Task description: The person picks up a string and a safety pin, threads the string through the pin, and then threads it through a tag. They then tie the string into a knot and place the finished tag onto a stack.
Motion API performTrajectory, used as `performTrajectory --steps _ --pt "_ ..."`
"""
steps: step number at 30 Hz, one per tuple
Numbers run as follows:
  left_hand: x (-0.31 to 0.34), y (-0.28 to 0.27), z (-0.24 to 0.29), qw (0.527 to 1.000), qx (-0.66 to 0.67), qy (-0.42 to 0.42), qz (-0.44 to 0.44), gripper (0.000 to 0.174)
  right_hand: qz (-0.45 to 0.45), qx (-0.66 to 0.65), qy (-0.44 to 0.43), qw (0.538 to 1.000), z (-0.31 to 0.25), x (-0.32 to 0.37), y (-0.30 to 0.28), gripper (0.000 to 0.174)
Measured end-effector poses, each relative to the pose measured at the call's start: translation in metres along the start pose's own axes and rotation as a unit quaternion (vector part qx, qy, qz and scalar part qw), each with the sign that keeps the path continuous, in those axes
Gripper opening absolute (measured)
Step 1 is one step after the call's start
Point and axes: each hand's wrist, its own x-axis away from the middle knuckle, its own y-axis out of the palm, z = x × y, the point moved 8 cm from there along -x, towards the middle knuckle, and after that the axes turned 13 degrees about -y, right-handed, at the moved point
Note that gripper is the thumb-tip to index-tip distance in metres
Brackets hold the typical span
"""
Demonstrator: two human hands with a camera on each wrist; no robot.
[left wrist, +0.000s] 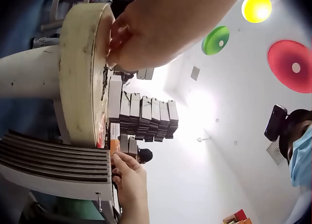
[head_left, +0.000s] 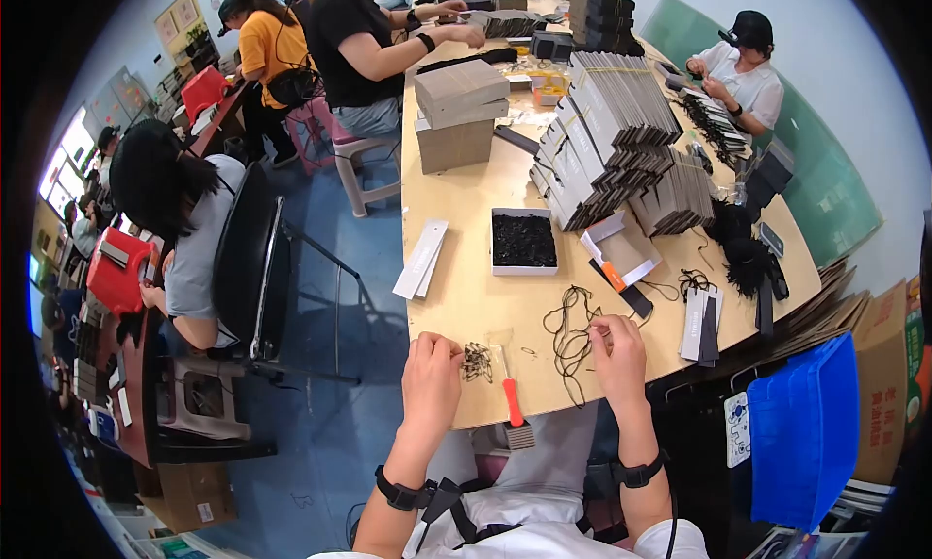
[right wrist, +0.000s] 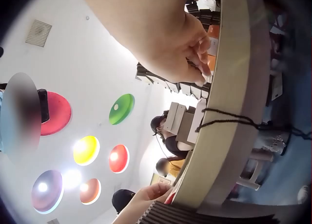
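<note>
My left hand (head_left: pixel 433 373) rests at the table's front edge, fingers bent, fingertips beside a small heap of knotted dark cords (head_left: pixel 477 362); whether it pinches one is hidden. To the right, my right hand (head_left: pixel 619 353) has thumb and fingertips together at a loose tangle of black cord (head_left: pixel 571 338), pinching a strand. Between the hands lies a tool with a red handle (head_left: pixel 512 402), its clear end pointing away, and a tiny cord loop (head_left: pixel 528 350). In the right wrist view, two strands of black cord (right wrist: pixel 229 118) hang over the table edge.
Beyond the hands stand a white box of black material (head_left: pixel 524 241), an open white box (head_left: pixel 621 251) and tall stacks of grey cards (head_left: pixel 607 122). White tags (head_left: pixel 421 259) lie left, more tags (head_left: pixel 699 324) right. A blue bin (head_left: pixel 806 433) stands off the table's right side.
</note>
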Motion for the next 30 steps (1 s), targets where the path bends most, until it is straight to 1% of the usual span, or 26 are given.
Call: performTrajectory --steps 1,2,4,5,7,8,9,10,11,12,13,14,15,17,18,20,21,23,26,28,30 --pt "0.0 0.0 0.0 1.0 -0.01 -0.003 0.002 0.01 -0.002 -0.001 0.027 1.0 0.005 0.0 -0.001 0.009" --pt "-0.001 0.001 0.0 1.0 -0.021 -0.005 0.004 0.01 -0.001 0.0 0.026 1.0 0.006 -0.003 -0.002 0.009" --pt "-0.003 0.001 -0.004 1.0 0.0 -0.014 0.004 0.011 -0.035 -0.024 0.007 0.999 0.006 -0.006 0.001 0.008" --pt "-0.003 0.0 -0.006 1.0 0.019 -0.024 0.004 0.011 -0.035 -0.023 0.007 0.999 0.008 -0.007 0.003 0.008" --pt "-0.003 0.0 -0.008 0.999 0.038 -0.037 0.0 0.01 -0.086 -0.009 -0.034 0.996 0.004 -0.012 0.015 0.007" --pt "-0.003 -0.001 -0.01 0.997 0.057 -0.051 -0.003 0.008 -0.088 -0.012 -0.035 0.995 0.004 -0.014 0.016 0.007" --pt "-0.001 -0.003 -0.009 0.997 0.054 -0.054 -0.001 0.008 -0.05 0.004 -0.073 0.996 -0.003 -0.019 0.01 0.007" --pt "0.001 -0.001 -0.011 0.99 0.118 -0.08 -0.023 0.007 -0.011 0.018 -0.11 0.994 -0.013 -0.023 0.004 0.008" --pt "0.004 0.001 -0.012 0.977 0.182 -0.105 -0.045 0.006 -0.013 0.013 -0.112 0.994 -0.02 -0.027 0.003 0.008" --pt "0.007 0.003 -0.014 0.969 0.206 -0.118 -0.064 0.004 0.02 -0.007 -0.124 0.992 -0.029 -0.03 -0.006 0.009" --pt "0.01 0.003 -0.013 0.969 0.205 -0.12 -0.064 0.004 0.053 -0.025 -0.136 0.989 -0.039 -0.031 -0.015 0.01" --pt "0.012 0.004 -0.012 0.961 0.234 -0.126 -0.074 0.005 0.058 -0.053 -0.149 0.986 -0.048 -0.031 -0.017 0.009" --pt "0.014 0.006 -0.01 0.952 0.263 -0.131 -0.084 0.005 0.058 -0.053 -0.148 0.986 -0.056 -0.027 -0.015 0.009" --pt "0.019 0.006 -0.003 0.948 0.28 -0.125 -0.083 0.005 -0.034 -0.213 -0.098 0.971 -0.067 -0.012 0.008 0.006" --pt "0.021 0.006 0.001 0.944 0.296 -0.118 -0.083 0.005 -0.034 -0.214 -0.098 0.971 -0.077 -0.005 0.011 0.006" --pt "0.025 0.004 0.011 0.947 0.293 -0.109 -0.077 0.007 -0.149 -0.329 -0.009 0.932 -0.088 0.012 0.04 0.007" --pt "0.026 0.003 0.015 0.95 0.289 -0.099 -0.071 0.009 -0.15 -0.329 -0.009 0.932 -0.091 0.015 0.044 0.007" --pt "0.028 0.004 0.016 0.953 0.28 -0.099 -0.064 0.01 -0.158 -0.368 0.047 0.915 -0.086 0.022 0.057 0.012" --pt "0.029 0.004 0.015 0.96 0.26 -0.091 -0.054 0.012 -0.135 -0.365 0.022 0.921 -0.08 0.025 0.062 0.017" --pt "0.03 0.006 0.015 0.963 0.25 -0.085 -0.052 0.013 -0.131 -0.368 0.021 0.92 -0.078 0.025 0.065 0.016" --pt "0.03 0.008 0.012 0.963 0.246 -0.096 -0.054 0.014 -0.127 -0.371 0.02 0.92 -0.076 0.026 0.066 0.016"
